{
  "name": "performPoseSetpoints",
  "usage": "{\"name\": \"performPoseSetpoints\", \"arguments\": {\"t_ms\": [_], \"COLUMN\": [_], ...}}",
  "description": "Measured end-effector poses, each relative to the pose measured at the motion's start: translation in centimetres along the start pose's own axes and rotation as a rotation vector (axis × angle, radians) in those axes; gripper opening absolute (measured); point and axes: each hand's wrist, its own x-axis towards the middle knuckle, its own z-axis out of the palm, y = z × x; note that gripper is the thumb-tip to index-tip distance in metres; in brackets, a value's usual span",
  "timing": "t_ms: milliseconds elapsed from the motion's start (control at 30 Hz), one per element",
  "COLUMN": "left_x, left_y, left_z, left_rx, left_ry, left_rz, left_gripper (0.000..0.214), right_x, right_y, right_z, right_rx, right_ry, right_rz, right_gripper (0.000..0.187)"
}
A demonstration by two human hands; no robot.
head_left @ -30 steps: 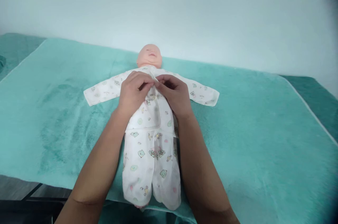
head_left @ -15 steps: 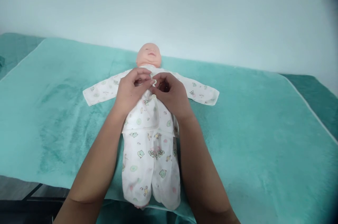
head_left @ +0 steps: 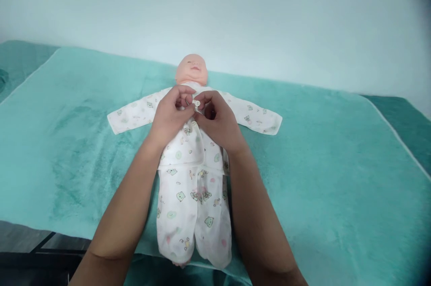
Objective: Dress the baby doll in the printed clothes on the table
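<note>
A baby doll (head_left: 191, 69) lies on its back on a teal towel (head_left: 319, 178), dressed in a white printed top (head_left: 188, 144) and matching trousers (head_left: 191, 214). Both my hands meet on the doll's upper chest. My left hand (head_left: 171, 113) pinches the top's front edge. My right hand (head_left: 218, 117) pinches the other edge, and a small white snap button (head_left: 197, 103) shows between the fingertips. The doll's sleeves lie spread out to either side.
The towel covers a table against a pale wall (head_left: 269, 16). The table's front edge and a dark frame (head_left: 43, 243) show at the lower left. A darker teal cloth (head_left: 404, 115) lies under the towel at the far right.
My fingers have shifted slightly upward on the chest, and the snap button has come into sight between my fingertips. The doll and towel have stayed put.
</note>
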Motion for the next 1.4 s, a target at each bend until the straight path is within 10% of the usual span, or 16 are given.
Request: {"name": "performPoseSetpoints", "arguments": {"t_ms": [333,733,1033,1200,1400], "left_x": [-0.1,-0.5,-0.6,-0.9,-1.0], "left_y": [-0.1,2.6,2.3,2.3,2.7], "left_z": [-0.4,-4.8,-5.8,-5.6,-4.1], "left_rx": [0.261,0.289,0.186,0.059,0.061], "left_ry": [0.035,-0.552,-0.522,-0.485,-0.481], "left_rz": [0.116,0.003,-0.044,-0.077,-0.081], "left_gripper": [0.011,0.017,0.014,0.015,0.014], "right_x": [0.1,-2.6,-3.7,-4.6,-5.0], "right_y": [0.0,-6.2,-7.4,-5.8,-3.1], "right_z": [-0.7,-0.9,0.9,0.6,-0.3], "right_rx": [0.046,-0.760,-0.933,-0.746,0.042], "right_ry": [0.009,-0.223,-0.134,0.002,0.006], "right_rz": [0.062,0.187,0.340,0.179,0.303], "right_gripper": [0.010,0.021,0.023,0.021,0.010]}}
